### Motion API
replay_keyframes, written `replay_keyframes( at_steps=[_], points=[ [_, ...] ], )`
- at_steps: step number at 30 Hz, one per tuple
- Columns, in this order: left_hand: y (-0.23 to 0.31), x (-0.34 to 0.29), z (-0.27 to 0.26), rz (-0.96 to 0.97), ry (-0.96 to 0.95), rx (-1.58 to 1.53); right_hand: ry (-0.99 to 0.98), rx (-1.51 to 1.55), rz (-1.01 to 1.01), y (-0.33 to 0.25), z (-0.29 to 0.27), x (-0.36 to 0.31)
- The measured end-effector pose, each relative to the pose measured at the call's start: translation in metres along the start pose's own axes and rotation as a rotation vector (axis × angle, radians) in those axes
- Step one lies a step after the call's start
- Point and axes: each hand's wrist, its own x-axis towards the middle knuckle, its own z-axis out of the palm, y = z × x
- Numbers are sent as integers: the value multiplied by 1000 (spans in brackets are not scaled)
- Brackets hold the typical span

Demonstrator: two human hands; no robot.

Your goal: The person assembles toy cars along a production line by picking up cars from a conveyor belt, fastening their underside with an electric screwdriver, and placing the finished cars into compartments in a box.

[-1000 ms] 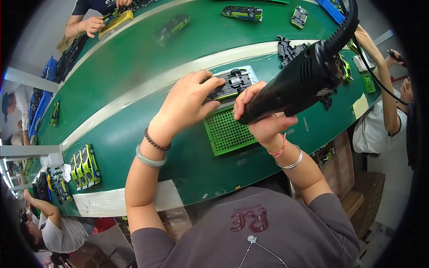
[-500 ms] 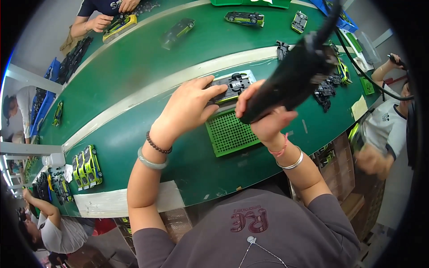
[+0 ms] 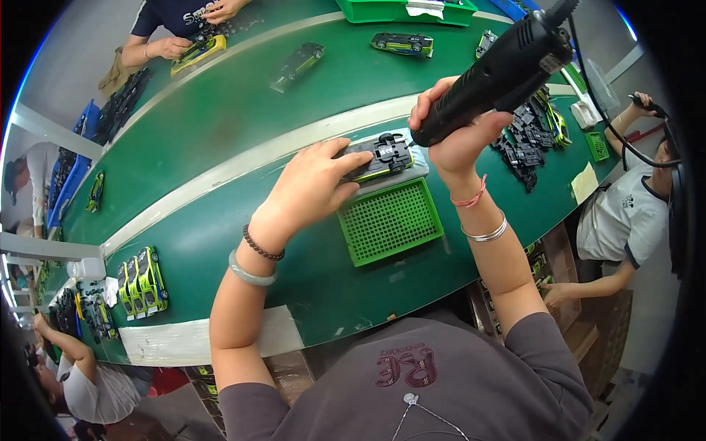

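Observation:
An upside-down toy car (image 3: pixel 388 153) with a black chassis lies on a pale pad in front of me, its underside and wheels facing up. My left hand (image 3: pixel 305 180) grips its left end, fingers over the chassis and thumb along the near side. Wrapped round a black electric screwdriver (image 3: pixel 489 81), my right hand (image 3: pixel 460 143) holds the tool tilted, its tip by the car's right end. Whether the tip touches the car I cannot tell. Just nearer to me sits a green perforated basket (image 3: pixel 393 257).
Black chassis parts (image 3: pixel 526 140) are heaped at the right, beside a cable. Three yellow-green toy cars (image 3: pixel 143 283) stand at the left. More cars, such as an overturned one (image 3: pixel 401 44), lie on the far belt. Co-workers sit across and to both sides.
The screwdriver and my right hand have moved up and right, uncovering the chassis heap. The car's right end now shows fully. My left hand stays on the car.

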Motion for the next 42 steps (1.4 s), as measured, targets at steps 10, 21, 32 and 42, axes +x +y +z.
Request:
replay_keyframes(
  at_steps=[10, 21, 32, 42],
  points=[
    [-1, -1, 1, -2, -6, -17, -17, -38, -3, 7, -3, -3],
    [-6, -1, 8, 36, 76, -33, -191, 43, 249, -14, 20, -71],
    [-6, -1, 8, 39, 82, -29, -112, 63, 234, 2, 12, -79],
    [-7, -1, 8, 22, 52, -37, -98, -2, 237, 6, 17, -83]
  ],
)
